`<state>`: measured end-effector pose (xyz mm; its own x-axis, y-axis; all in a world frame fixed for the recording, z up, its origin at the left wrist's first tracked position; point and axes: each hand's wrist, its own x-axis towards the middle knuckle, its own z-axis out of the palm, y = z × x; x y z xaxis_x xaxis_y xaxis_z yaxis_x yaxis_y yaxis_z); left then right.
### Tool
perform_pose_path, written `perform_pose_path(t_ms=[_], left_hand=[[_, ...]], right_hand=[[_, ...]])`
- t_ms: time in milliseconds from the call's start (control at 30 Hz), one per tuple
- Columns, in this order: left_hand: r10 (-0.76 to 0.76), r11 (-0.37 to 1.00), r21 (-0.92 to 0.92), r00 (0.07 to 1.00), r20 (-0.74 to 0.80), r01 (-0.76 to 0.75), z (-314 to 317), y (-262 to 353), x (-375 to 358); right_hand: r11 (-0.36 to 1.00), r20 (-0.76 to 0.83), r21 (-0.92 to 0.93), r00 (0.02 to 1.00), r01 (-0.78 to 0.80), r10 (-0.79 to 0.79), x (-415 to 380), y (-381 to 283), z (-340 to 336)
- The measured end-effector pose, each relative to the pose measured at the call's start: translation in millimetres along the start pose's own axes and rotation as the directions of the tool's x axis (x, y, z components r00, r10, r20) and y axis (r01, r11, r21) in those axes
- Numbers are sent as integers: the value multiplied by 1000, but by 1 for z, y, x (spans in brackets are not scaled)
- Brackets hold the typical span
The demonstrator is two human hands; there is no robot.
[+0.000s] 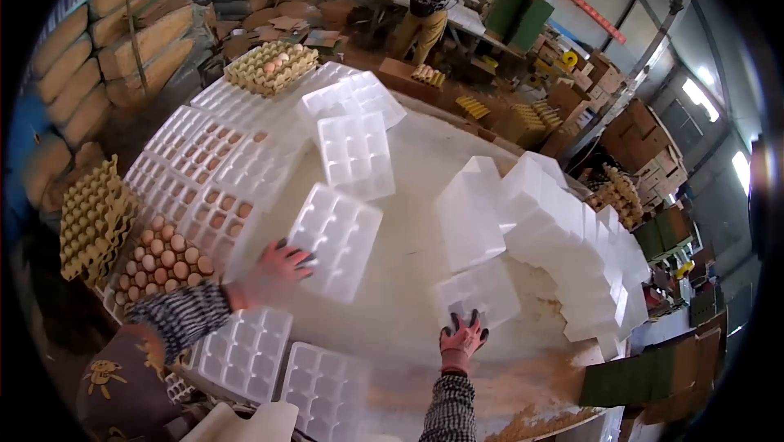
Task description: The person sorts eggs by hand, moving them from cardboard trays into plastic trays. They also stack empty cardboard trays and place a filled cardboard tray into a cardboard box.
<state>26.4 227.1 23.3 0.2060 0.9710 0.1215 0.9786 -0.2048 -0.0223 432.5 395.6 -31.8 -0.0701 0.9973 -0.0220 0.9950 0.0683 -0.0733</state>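
2 white trays (336,242) (482,291), square pockets | hands (282,275) (463,340) spread open at edges, grip unclear

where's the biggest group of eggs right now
In the head view, the biggest group of eggs is at the lower left, to the left of the left hand and just right of the tilted pulp trays.

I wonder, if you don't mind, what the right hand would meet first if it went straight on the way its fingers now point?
Most likely the white tray lying just ahead of the right hand; its fingers overlap the near edge in view, though whether they already touch is unclear.
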Motion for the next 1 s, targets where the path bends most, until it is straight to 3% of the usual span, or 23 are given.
perform_pose_path(t_ms=[33, 67, 100, 133, 200, 233, 267, 300, 333, 400, 433, 467, 533, 600, 633, 667, 733, 800, 833, 867, 900, 933, 1000], left_hand=[[-7, 1000, -10, 1000, 29, 7, 1, -13, -25], [-96, 967, -214, 977, 188, 137, 4, -22, -56], [-150, 873, -388, 919, 364, 296, 4, -21, -81], [-147, 856, -409, 907, 395, 317, 0, -18, -89], [-245, 868, -297, 862, 443, 399, -20, -29, -83], [-248, 861, -301, 856, 454, 409, -24, -29, -72], [-346, 890, -219, 905, 247, 400, -27, -24, -54], [-407, 904, -131, 913, 23, 407, -27, -22, -43], [-364, 925, -94, 929, 65, 369, -8, -28, -39], [-315, 913, -214, 934, 168, 347, 36, -25, -46], [-322, 911, -213, 932, 168, 353, 43, -22, -48], [-338, 901, -251, 935, 107, 354, 50, -18, -52], [-354, 888, -290, 933, 63, 356, 55, -11, -56], [-376, 883, -272, 923, 77, 382, 52, -11, -55], [-339, 897, -286, 940, 47, 338, 48, -13, -55], [-340, 898, -280, 939, 48, 339, 40, -16, -55], [-483, 804, -435, 872, -77, 406, 15, -16, -45], [-502, 836, -395, 824, -264, 382, -7, -26, -29], [-463, 862, -362, 844, -272, 356, -21, -30, -13], [-423, 887, -323, 861, -283, 330, -32, -37, 5], [-366, 916, -258, 904, -222, 307, -36, -42, 25], [-304, 942, -195, 940, -153, 272, -38, -47, 41], [-373, 928, 37, 924, 81, 372, -1, -59, 66]], right_hand=[[983, -17, 85, 986, 164, -163, -10, -5, 9], [935, -20, 164, 948, 316, -317, -33, -6, 19], [849, -14, 241, 876, 470, -481, -57, -20, 14], [730, -43, 316, 778, 606, -627, -67, -42, -1], [484, 87, 671, 589, 562, -804, -76, -77, -22], [390, 2, 772, 612, 502, -791, -77, -98, -36], [393, 14, 773, 606, 497, -795, -65, -109, -23], [370, 7, 857, 709, 360, -705, -50, -117, 3], [323, 17, 920, 798, 223, -602, -38, -136, 2], [284, -239, 850, 806, 443, -541, 5, -196, -25], [292, -349, 763, 748, 577, -564, 34, -223, -29], [429, -313, 650, 735, 628, -602, 65, -250, -19], [491, -504, 381, 621, 783, -600, 96, -313, -19], [761, -224, 160, 774, 628, -592, 117, -355, 0], [809, -27, 239, 836, 538, -548, 125, -367, 4], [806, -29, 245, 835, 539, -549, 123, -369, 11], [774, 61, 300, 798, 558, -599, 85, -356, -27], [295, -122, 777, 593, 556, -796, 56, -324, -28], [307, -129, 829, 694, 467, -709, 39, -314, -66], [246, -353, 781, 731, 574, -584, 53, -301, -64], [443, -455, 662, 794, 604, -403, 72, -288, -72], [792, -599, 342, 767, 506, -231, 89, -283, -72], [912, -579, 233, 801, 337, -148, 138, -268, -30]])
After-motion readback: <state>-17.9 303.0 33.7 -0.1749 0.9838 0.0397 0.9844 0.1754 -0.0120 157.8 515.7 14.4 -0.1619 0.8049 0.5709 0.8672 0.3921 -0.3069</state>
